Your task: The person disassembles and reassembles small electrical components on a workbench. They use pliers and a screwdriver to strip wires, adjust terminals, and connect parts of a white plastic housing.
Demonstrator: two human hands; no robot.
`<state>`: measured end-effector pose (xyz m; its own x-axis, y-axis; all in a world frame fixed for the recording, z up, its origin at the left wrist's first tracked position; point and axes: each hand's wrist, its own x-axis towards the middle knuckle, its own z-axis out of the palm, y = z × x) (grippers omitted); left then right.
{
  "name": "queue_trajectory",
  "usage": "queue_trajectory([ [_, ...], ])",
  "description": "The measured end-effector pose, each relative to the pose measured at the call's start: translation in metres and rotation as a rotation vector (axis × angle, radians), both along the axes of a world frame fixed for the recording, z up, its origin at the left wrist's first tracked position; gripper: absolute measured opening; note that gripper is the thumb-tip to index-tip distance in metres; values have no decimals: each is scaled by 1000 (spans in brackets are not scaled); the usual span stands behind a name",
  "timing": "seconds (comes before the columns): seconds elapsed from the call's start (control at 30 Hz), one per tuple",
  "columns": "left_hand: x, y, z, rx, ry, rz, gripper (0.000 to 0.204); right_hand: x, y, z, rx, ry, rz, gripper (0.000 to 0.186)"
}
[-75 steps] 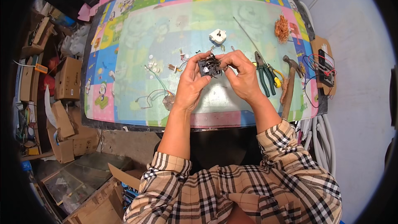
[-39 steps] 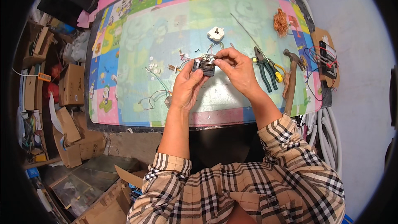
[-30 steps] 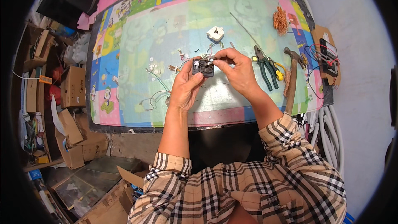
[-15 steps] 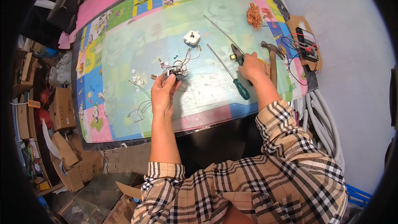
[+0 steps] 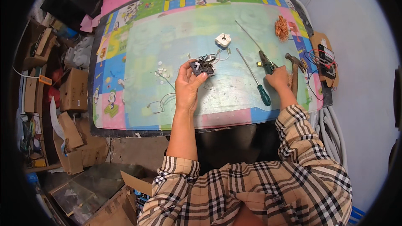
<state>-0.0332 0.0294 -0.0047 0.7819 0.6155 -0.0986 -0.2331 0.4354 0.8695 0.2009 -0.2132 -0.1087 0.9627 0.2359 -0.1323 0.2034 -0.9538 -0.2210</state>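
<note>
My left hand point(image 5: 188, 84) is closed round a small dark mechanism point(image 5: 204, 68) with wires, thumb on its near edge, raised over the table. Thin wires run from it toward a white plastic timer-like part point(image 5: 222, 39) lying just beyond. On the right, my right hand point(image 5: 278, 79) is closed at the green handles of a pair of pliers point(image 5: 264, 60), its fingertips partly hidden. A long-shafted screwdriver point(image 5: 248, 34) passes under that hand. To its left lies a green-handled screwdriver point(image 5: 263, 95). A wooden-handled hammer point(image 5: 295, 73) is on the right of the hand.
The table point(image 5: 167, 33) has a patterned cover. A copper wire bundle point(image 5: 282, 28) lies at the far right. A black meter point(image 5: 326, 60) with red and black leads sits on cardboard at the right edge. White bits point(image 5: 161, 72) and loose wire point(image 5: 163, 100) lie at left.
The view has shifted, so the table sits further right. My left hand has lifted and tilted the mechanism. My right hand has drawn slightly nearer to me, and the pliers have turned a little.
</note>
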Motion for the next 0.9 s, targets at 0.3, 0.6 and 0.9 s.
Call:
queue_trajectory([
  [0.3,-2,-2,1,156,-15,4,54,3,-1,17,102,267,-24,51],
  [0.6,6,-6,6,238,-56,-24,56,0,2,-25,-136,-16,55,47],
  [0.9,-6,6,7,-55,-177,-91,63,1,8,47,1258,773,-321,14],
])
